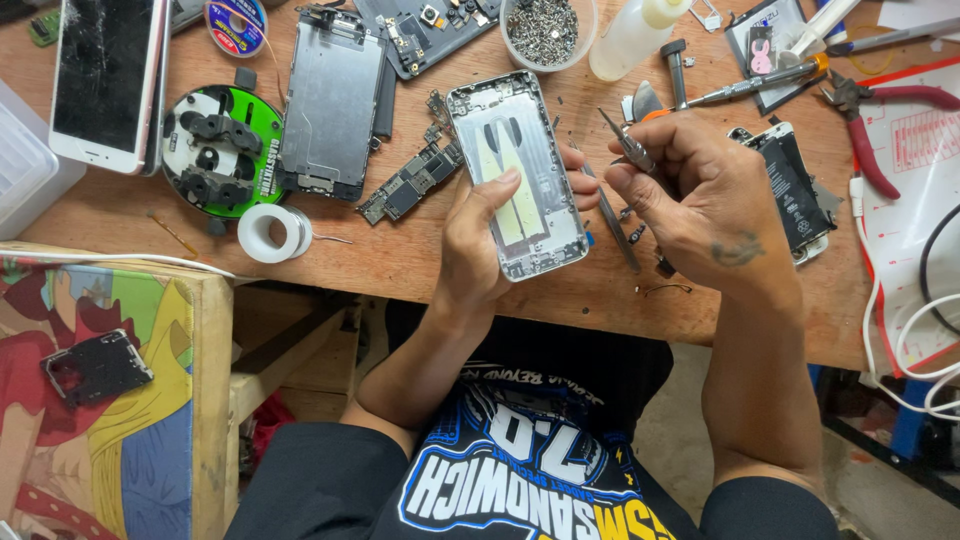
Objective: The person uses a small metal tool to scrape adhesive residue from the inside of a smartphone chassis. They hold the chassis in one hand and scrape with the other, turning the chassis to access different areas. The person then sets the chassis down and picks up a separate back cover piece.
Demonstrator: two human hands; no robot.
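Observation:
My left hand [478, 245] holds an opened phone housing [517, 170], a silver shell with yellow adhesive strips inside, tilted above the wooden table edge; the thumb lies across its inner face. My right hand [700, 195] is closed on a pair of fine metal tweezers [628, 142], whose tips point up and left, just right of the housing's upper part. A second dark tweezers or pry tool [612, 220] lies on the table between the two hands.
On the table are a green circuit board [412, 182], a metal phone frame [330, 100], a cracked white phone [105, 80], a green round fixture [222, 148], a solder spool [272, 232], a screw cup [542, 30], a phone with its battery exposed [792, 190], red pliers [880, 125] and white cables [915, 340].

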